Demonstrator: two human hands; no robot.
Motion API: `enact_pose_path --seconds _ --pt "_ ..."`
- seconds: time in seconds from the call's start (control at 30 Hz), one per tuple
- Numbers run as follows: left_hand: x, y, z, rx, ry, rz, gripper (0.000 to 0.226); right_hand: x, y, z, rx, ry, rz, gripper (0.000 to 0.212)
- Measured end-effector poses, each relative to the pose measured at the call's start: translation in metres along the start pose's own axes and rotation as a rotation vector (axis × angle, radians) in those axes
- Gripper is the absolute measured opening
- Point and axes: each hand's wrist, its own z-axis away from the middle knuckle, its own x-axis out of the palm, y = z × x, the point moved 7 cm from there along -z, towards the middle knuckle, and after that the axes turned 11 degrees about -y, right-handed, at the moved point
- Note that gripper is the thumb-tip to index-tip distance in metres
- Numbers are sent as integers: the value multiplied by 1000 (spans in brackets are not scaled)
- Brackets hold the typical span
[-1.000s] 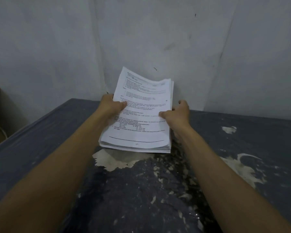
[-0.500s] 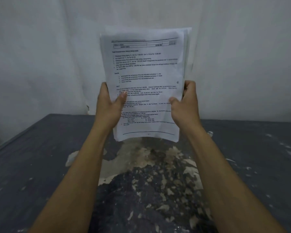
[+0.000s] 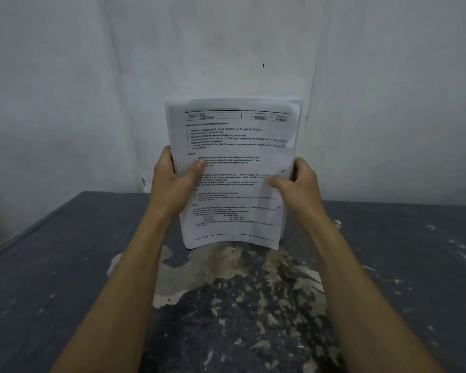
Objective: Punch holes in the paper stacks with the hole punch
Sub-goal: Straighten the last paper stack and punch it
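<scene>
Fingers (image 3: 170, 162) of both hands clamp the paper stack's (image 3: 234, 157) side edges, thumbs in front.

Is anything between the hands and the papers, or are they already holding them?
Nothing stands between them. The left hand and the right hand both grip the paper stack by its side edges, upright above the table. No hole punch is in view.
</scene>
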Motion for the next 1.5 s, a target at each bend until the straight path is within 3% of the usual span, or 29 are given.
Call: enact_pose_path --seconds 0.13,0.3,0.4,0.73,0.97,1.23,1.33,1.4,1.5 --pt "0 -3 1 -9 -23 16 40 4 8 1 46 -56 -92 19" --pt "-5 -9 1 -17 -31 85 46 -3 13 3 59 -26 -189 40" --pt "2 -11 1 -5 -35 100 47 16 20 6 97 -99 -183 33" --pt "5 -12 1 16 17 109 43 13 18 7 11 44 -271 47" --pt "6 -13 2 8 -11 82 31 16 28 4 64 35 -236 20" --pt "-1 -13 4 3 -79 83 45 4 29 4 45 12 -239 41" --pt "-2 -15 5 2 -93 98 43 11 29 2 57 -28 -240 36" --pt "0 -16 4 -6 -61 85 39 20 27 4 20 -24 -169 27" --pt "0 -16 3 3 56 57 32 29 13 14 -116 115 31 13"
